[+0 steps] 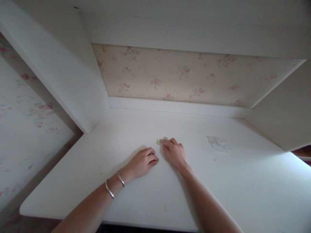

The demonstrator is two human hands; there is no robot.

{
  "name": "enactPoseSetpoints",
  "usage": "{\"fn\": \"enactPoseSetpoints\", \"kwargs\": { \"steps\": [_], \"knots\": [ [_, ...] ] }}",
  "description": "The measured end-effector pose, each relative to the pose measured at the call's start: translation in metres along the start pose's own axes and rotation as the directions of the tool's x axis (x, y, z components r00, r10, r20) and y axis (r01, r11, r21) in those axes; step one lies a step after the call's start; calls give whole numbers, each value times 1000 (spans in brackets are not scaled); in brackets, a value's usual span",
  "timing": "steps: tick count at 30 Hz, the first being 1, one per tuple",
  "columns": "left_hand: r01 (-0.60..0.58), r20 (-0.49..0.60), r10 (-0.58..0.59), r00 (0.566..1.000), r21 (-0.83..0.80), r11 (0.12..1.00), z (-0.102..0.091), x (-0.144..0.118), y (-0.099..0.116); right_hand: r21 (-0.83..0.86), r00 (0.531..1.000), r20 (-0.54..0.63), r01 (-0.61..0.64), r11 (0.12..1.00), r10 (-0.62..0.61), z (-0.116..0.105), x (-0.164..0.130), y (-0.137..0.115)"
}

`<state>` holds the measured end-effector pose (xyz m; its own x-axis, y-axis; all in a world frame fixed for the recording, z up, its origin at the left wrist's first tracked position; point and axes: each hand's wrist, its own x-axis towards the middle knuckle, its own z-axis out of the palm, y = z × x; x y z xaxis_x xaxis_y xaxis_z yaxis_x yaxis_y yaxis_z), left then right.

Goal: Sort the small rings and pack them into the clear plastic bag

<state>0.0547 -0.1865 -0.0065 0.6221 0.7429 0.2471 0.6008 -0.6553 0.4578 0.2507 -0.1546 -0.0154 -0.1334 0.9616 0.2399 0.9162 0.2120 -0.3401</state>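
Note:
Both of my hands rest on a white desk top (136,197) inside a white alcove. My right hand (174,152) lies palm down near the middle, its fingertips touching a small pale, clear object (161,140) that looks like a couple of little rings; what it is I cannot make out. My left hand (143,161) sits just to the left of the right one, fingers curled under on the surface, holding nothing visible. Two silver bangles (114,184) circle my left wrist.
A small clear plastic bag or wrapper (218,143) lies flat on the desk to the right. White side panels (73,81) and a shelf above enclose the desk. Floral wallpaper (179,76) covers the back wall and the wall at left.

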Motion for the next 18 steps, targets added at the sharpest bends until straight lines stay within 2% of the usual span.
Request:
{"fn": "enactPoseSetpoints", "kwargs": {
  "steps": [6,11,15,18],
  "knots": [
    [35,4,-35,999,40,999,1,-1,0,-28,999,22,-24,999,24,2,5,-2],
    [37,3,-37,999,29,999,0,-1,-1,47,999,-48,-2,999,5,7,2,6],
    [56,-8,-56,998,-74,996,0,-1,-2,152,992,-125,12,988,8,11,-1,14],
    [112,-43,-123,991,-192,975,0,-1,-4,226,985,-174,35,973,5,8,-4,14]
  ]
}}
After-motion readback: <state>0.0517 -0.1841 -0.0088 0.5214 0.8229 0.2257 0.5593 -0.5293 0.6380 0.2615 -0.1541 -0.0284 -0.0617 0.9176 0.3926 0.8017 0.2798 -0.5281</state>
